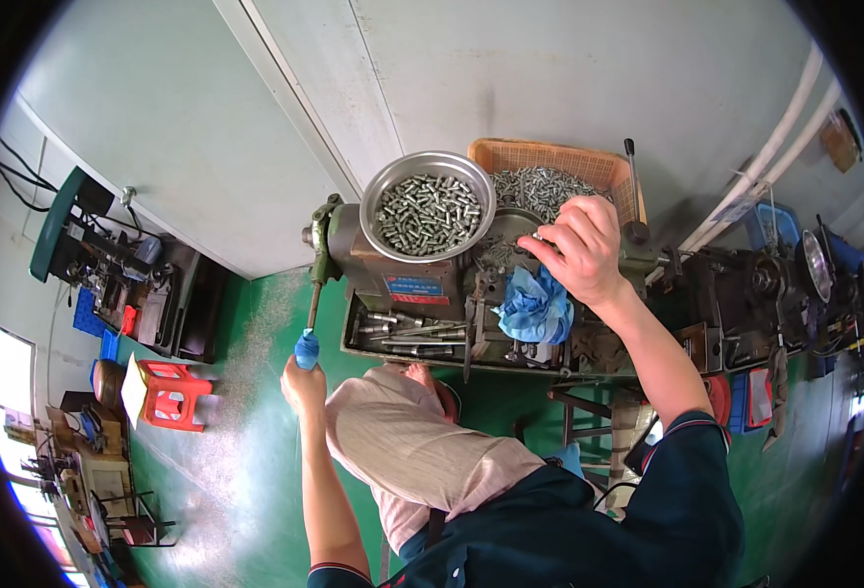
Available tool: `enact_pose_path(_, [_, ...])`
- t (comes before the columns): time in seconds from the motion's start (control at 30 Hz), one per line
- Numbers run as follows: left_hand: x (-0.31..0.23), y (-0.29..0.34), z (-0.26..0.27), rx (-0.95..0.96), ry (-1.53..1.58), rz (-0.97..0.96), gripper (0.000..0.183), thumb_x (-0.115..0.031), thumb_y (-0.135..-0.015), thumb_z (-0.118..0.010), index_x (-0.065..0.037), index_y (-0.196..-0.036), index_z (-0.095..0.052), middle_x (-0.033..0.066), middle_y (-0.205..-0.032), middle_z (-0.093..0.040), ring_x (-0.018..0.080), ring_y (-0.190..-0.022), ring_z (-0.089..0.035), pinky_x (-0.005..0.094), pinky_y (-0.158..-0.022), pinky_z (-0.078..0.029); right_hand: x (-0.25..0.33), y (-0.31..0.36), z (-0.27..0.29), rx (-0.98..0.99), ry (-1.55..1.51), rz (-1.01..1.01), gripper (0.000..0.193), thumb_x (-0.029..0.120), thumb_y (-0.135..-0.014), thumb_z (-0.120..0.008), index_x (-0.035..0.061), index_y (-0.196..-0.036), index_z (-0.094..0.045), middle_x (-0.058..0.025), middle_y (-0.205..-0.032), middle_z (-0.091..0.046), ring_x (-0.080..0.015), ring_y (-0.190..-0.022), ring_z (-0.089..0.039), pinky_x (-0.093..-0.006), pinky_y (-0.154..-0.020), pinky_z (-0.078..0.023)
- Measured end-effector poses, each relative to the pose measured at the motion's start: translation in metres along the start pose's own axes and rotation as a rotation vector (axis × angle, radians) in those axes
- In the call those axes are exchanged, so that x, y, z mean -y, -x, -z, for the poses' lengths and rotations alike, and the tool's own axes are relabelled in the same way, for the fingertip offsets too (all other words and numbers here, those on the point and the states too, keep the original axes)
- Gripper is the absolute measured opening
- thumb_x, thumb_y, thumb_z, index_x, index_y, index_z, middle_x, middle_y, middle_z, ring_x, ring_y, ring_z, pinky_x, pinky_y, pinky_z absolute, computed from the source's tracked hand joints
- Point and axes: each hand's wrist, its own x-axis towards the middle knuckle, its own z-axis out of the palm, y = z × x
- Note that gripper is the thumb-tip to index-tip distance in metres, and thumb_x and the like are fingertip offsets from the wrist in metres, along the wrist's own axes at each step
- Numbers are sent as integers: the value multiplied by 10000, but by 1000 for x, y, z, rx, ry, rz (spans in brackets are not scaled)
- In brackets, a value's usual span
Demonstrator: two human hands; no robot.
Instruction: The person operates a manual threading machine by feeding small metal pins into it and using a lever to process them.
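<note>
My left hand [303, 387] is closed around the lower end of a long lever [315, 302], just below its blue-wrapped grip [307, 349]. That lever hangs from the left end of a small bench lathe [363, 269]. Over the machine's right half, my right hand [584, 250] is raised with thumb and fingers pinched together; whatever sits between the fingertips is too small to name. Near it, a metal bowl [430, 158] rests on top of the lathe, filled with short cylindrical metal pieces [428, 216]. Below the right hand lies a crumpled blue cloth [537, 306].
Behind the lathe stands an orange plastic basket [550, 152] of small metal parts. Steel tools [412, 328] lie in the tray under the lathe. A red stool [172, 396] is on the green floor at left. More machinery [765, 294] stands at right.
</note>
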Motion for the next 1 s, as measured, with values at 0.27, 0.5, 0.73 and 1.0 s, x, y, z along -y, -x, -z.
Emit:
enact_pose_path(0.27, [1, 0, -3, -13, -1, 33, 121, -129, -662, -539, -34, -735, -548, 201, -720, -568, 387, -717, -536, 449, -634, -415, -41, -9, -16, -76, 297, -230, 159, 221, -646, -666, 117, -701, -559, -7, -723, -494, -201, -837, -462, -363, -761, -307])
enact_pose_path(0.5, [-4, 2, 2, -6, 14, 53, 119, -113, -653, -523, -38, -740, -552, 201, -726, -570, 385, -716, -537, 443, -640, -417, -31, -46, -77, 66, -91, -184, 82, 141, -627, -646, 92, -648, -584, -12, -685, -563, -208, -834, -487, -354, -736, -376])
enact_pose_path(0.73, [-2, 1, -2, -17, 13, 44, 118, -110, -644, -524, -39, -734, -552, 204, -711, -566, 390, -704, -533, 447, -629, -417, -18, -62, -143, 573, -222, -99, 26, 89, -640, -591, 90, -619, -606, -26, -677, -590, -190, -817, -483, -333, -709, -383])
enact_pose_path(1.0, [-2, 2, 1, -19, 1, 20, 114, -105, -642, -525, -25, -722, -540, 214, -688, -560, 395, -692, -533, 450, -619, -416, -12, -66, -158, 699, -205, -9, 73, 63, -671, -548, 88, -639, -608, -30, -675, -581, -184, -832, -468, -318, -742, -364])
